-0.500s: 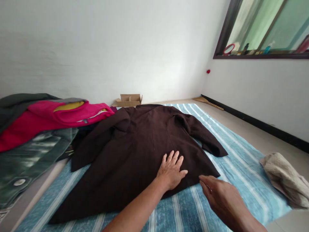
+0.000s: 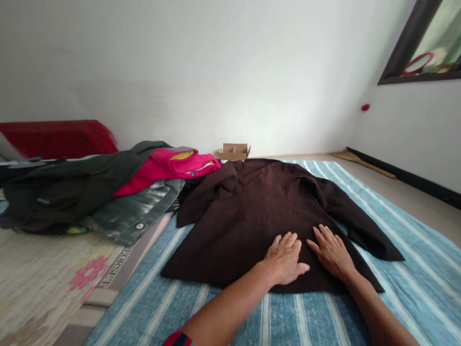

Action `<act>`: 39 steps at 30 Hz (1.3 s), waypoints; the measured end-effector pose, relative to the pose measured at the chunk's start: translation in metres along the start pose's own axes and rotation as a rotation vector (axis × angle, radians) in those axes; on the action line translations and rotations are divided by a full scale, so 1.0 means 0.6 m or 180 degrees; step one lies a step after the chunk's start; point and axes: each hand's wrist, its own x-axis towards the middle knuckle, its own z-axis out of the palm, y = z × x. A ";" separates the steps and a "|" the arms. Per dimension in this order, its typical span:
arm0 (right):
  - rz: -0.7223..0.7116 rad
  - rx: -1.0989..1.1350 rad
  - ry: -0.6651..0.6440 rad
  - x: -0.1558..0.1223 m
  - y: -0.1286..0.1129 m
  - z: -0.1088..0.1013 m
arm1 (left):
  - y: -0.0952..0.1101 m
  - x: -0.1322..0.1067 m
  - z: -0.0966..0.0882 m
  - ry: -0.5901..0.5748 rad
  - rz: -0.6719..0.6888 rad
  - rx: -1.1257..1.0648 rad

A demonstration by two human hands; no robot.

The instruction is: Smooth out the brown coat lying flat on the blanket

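A dark brown coat (image 2: 245,221) lies spread out on a blue striped sheet (image 2: 230,317), its collar end away from me and its sleeves out to both sides. My left hand (image 2: 286,257) rests flat on the lower part of the coat, fingers stretched out. Beside it, a little to the right, my right hand (image 2: 332,250) also presses flat on the cloth with its fingers spread. Neither hand grips the fabric.
To the left is a heap of clothes with a dark green garment (image 2: 79,182), a pink garment (image 2: 162,168) and jeans (image 2: 144,211). A patterned rug (image 2: 54,278) lies in front of it. An open cardboard box (image 2: 235,153) stands by the back wall.
My right hand has moved from the coat's lower right corner onto the coat and opened flat. The view has turned left, showing more of the clothes heap. My left hand stays on the coat.
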 end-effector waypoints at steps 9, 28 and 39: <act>0.0006 -0.0267 -0.0124 -0.001 -0.001 -0.001 | -0.120 -0.069 -0.025 0.0582 -0.1612 0.0468; 0.0067 -0.0185 0.0052 -0.001 -0.005 -0.004 | -0.155 -0.107 -0.030 0.0574 -0.2343 0.0777; 0.0094 0.0015 -0.0032 -0.001 -0.005 -0.017 | -0.218 -0.166 -0.059 0.0479 -0.1822 0.0620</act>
